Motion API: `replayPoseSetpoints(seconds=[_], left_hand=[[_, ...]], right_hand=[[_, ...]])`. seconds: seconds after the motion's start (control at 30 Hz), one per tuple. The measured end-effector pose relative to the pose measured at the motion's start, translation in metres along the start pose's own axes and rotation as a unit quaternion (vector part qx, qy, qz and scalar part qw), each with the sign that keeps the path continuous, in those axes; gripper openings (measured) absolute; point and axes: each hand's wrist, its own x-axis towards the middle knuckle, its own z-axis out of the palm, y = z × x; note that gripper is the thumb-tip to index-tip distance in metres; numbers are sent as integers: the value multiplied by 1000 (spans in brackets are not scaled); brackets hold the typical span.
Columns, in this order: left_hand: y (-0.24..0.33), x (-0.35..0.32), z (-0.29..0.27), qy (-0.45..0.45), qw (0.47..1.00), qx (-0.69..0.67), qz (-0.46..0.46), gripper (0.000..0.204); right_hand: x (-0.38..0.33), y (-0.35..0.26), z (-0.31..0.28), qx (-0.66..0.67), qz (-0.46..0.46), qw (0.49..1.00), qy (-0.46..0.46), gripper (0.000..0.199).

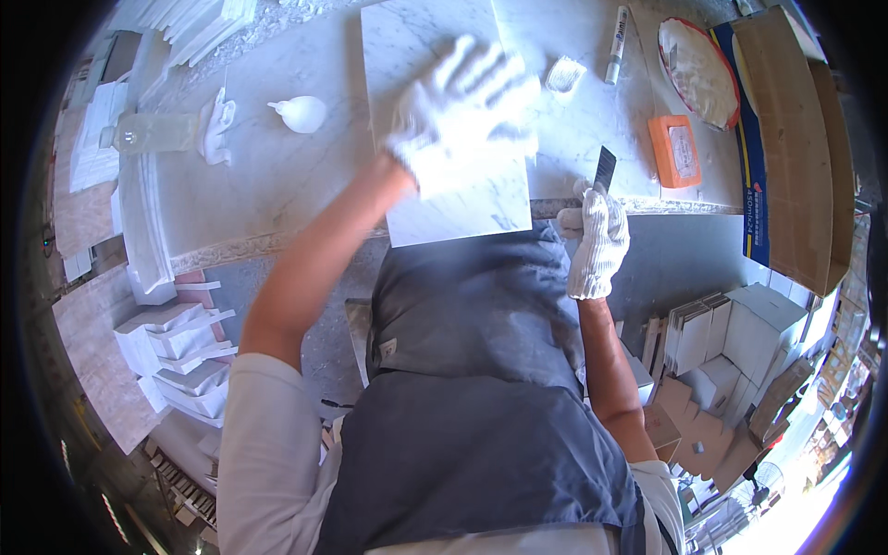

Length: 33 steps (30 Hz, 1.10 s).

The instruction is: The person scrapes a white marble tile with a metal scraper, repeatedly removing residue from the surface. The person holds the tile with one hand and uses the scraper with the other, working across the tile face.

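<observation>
A white marble tile with grey veins lies on the stone worktop and overhangs its near edge slightly. My left hand, in a white knit glove, lies across the tile with fingers stretched out; motion smears it. In front of the worktop edge, my right hand, gloved too, is closed around a putty knife. Its dark flat blade points up and away from me. Right of the tile lies a small white folded pad. An orange block with a pale label sits beyond the blade.
A marker pen, a red-rimmed dish of white paste and an open cardboard box stand on the right. Leftward are a white teardrop-shaped bulb and a clear bottle. Stacked white pieces and boxes flank me below.
</observation>
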Motion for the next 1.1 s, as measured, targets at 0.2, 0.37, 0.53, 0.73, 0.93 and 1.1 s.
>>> replayPoseSetpoints(seconds=[0.2, 0.37, 0.53, 0.73, 0.93, 1.1], left_hand=[[90, -93, -49, 30, 953, -286, 93, 80], [121, -127, -63, -58, 860, -505, 51, 45], [116, -139, -62, 64, 877, -475, -28, 34], [107, -134, -67, 119, 887, -444, -44, 32], [96, -121, -68, 190, 910, -363, -57, 43], [84, -116, -46, 170, 951, -222, -131, 57]], right_hand=[[1, -1, -3, -53, -27, 998, -9, 32], [0, -11, -4, -12, 25, 999, -28, 34], [-5, -18, -2, 24, 36, 998, -38, 39], [-5, -23, -8, 69, 64, 993, -71, 42], [-4, -31, -15, 67, 108, 989, -73, 40], [-3, -34, -10, 32, 121, 990, -67, 35]])
